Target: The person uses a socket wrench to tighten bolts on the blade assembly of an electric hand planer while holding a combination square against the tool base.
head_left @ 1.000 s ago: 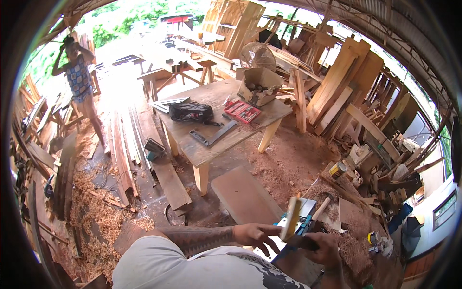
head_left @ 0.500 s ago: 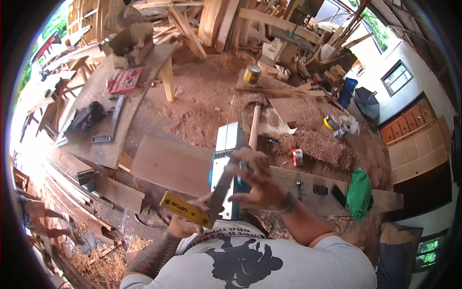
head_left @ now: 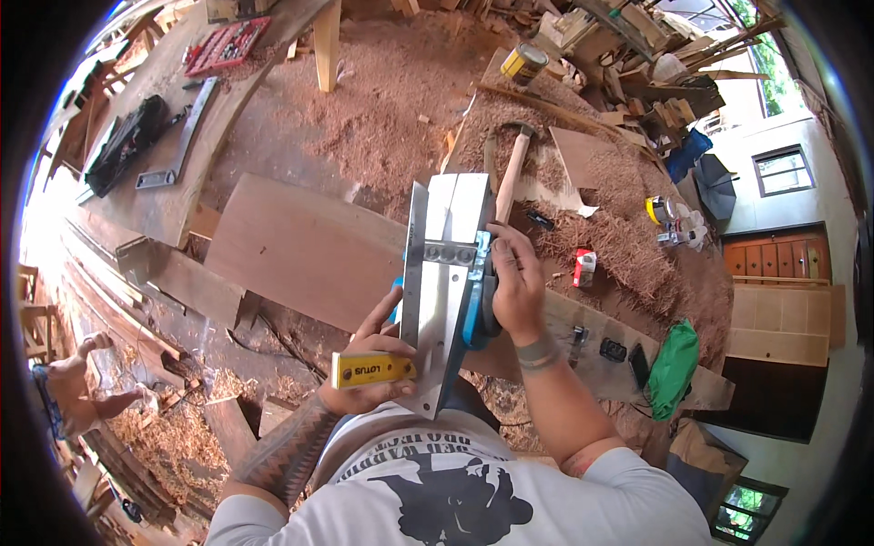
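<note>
one square (head_left: 411,300), slanted before, now runs along the planer (head_left: 444,309).

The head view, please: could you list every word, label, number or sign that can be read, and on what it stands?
Square's yellow handle: legible dark word, not copied.
White shirt: dark lettering, partly folded, not copied.
Square's blade, yellow can, red-white box: any print too small to read.
</note>
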Action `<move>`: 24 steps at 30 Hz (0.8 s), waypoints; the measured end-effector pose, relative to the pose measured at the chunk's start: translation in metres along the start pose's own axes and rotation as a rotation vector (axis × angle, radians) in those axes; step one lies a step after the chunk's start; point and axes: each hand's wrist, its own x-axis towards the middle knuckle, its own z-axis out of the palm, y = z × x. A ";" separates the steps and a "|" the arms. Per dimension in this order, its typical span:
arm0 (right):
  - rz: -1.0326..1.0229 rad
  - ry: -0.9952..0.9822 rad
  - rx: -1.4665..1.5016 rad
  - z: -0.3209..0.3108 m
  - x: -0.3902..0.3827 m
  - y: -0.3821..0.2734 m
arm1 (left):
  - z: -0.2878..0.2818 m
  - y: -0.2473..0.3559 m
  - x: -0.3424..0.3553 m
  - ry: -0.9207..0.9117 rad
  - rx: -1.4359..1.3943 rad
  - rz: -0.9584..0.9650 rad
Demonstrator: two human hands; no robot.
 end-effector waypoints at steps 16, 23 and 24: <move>-0.152 -0.103 -0.059 -0.009 0.013 -0.009 | 0.003 -0.016 0.015 -0.163 -0.090 0.001; -0.210 -0.055 -0.043 -0.007 0.015 0.000 | -0.004 -0.025 0.017 -0.236 -0.045 0.030; -0.243 -0.041 -0.060 -0.004 0.018 0.006 | -0.003 -0.023 0.018 -0.201 -0.065 0.025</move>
